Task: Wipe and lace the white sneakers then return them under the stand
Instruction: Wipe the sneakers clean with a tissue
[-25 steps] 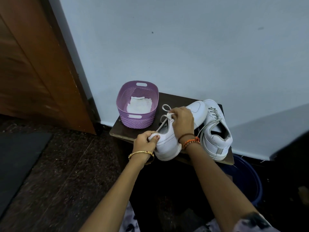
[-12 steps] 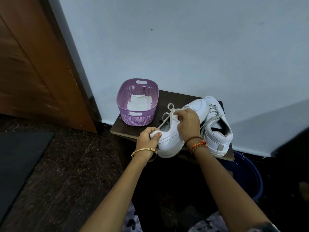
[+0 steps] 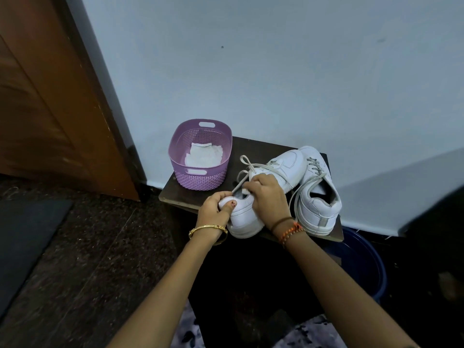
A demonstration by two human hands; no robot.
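Note:
Two white sneakers lie on the dark wooden stand (image 3: 258, 146). The near sneaker (image 3: 247, 219) points its toe toward the wall; my left hand (image 3: 217, 208) grips its heel with the thumb across the back. My right hand (image 3: 270, 197) is curled over the sneaker's middle and pinches its loose white lace (image 3: 244, 169), which loops toward the basket. The second sneaker (image 3: 317, 194) stands to the right, laces hanging loose down its side.
A purple perforated basket (image 3: 200, 182) holding a white cloth (image 3: 204, 155) sits at the stand's left end against the pale wall. A brown door is at the left, a dark floor mat at lower left, a blue tub (image 3: 361, 262) under the stand's right end.
My right hand has slid back along the near sneaker toward the heel, drawing the lace with it. My left hand keeps its hold on the heel.

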